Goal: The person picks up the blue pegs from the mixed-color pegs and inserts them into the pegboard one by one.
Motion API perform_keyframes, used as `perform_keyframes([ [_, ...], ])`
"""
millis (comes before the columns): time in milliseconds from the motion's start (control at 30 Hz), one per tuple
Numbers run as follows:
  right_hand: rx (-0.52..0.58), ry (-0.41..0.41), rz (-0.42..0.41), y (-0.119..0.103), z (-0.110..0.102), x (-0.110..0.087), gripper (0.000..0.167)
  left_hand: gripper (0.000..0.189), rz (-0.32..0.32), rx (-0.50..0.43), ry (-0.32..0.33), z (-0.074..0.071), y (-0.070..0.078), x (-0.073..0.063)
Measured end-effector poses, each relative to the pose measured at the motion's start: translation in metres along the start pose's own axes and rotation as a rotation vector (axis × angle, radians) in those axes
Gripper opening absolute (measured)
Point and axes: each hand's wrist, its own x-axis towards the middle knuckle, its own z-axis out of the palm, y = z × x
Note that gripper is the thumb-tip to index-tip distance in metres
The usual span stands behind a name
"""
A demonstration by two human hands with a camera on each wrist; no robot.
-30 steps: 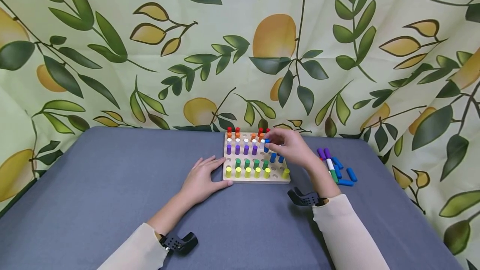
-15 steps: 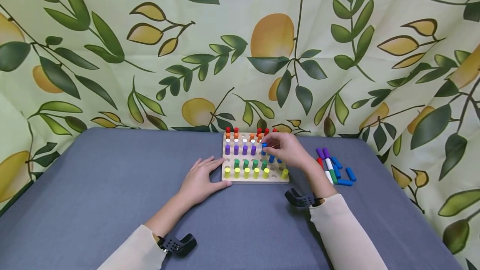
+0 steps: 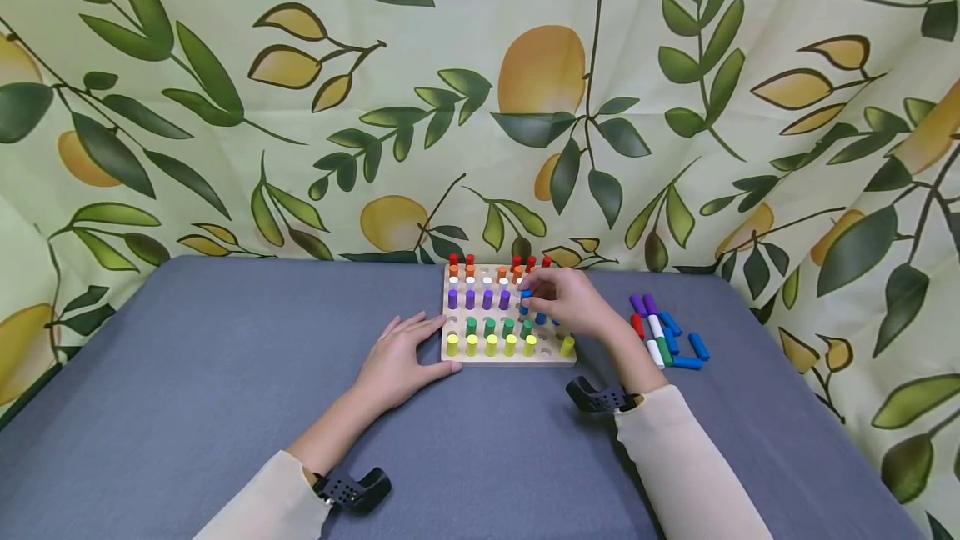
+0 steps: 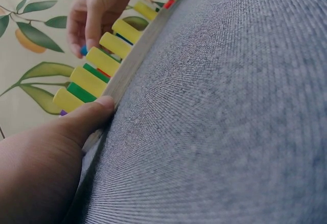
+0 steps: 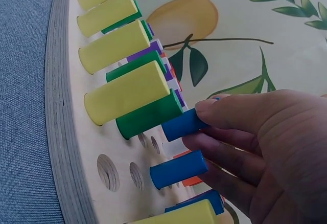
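A wooden pegboard (image 3: 510, 362) carries rows of coloured pegs: red at the back, then orange, white, purple, blue, green, with yellow pegs (image 3: 491, 345) in front. My right hand (image 3: 566, 300) pinches a blue peg (image 5: 176, 126) between thumb and fingers, over the board's right half. Beside it in the right wrist view stands another blue peg (image 5: 179, 170), upright in the board. My left hand (image 3: 401, 365) rests at the board's front left corner, thumb (image 4: 104, 103) against the front edge, fingers along the left side. The right hand hides part of the back rows.
Loose pegs lie on the grey cloth right of the board, among them purple (image 3: 649, 304), red (image 3: 637, 325), white (image 3: 655, 352) and several blue ones (image 3: 698, 346). Bare holes (image 5: 108, 172) show at the board's right end. A leaf-patterned curtain (image 3: 420, 132) hangs behind the table.
My right hand has lowered the blue peg slightly and moved it a little left. The forearm now covers less of the loose pegs. My left hand stays at the board's corner.
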Motion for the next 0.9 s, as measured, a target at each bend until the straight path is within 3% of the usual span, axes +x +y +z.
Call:
perform_keyframes([
  [900,-0.058,-0.077,0.003,-0.0008,0.0032,0.0034,0.011,0.077,0.003,0.015,0.005,0.0004,-0.0003,0.0004],
])
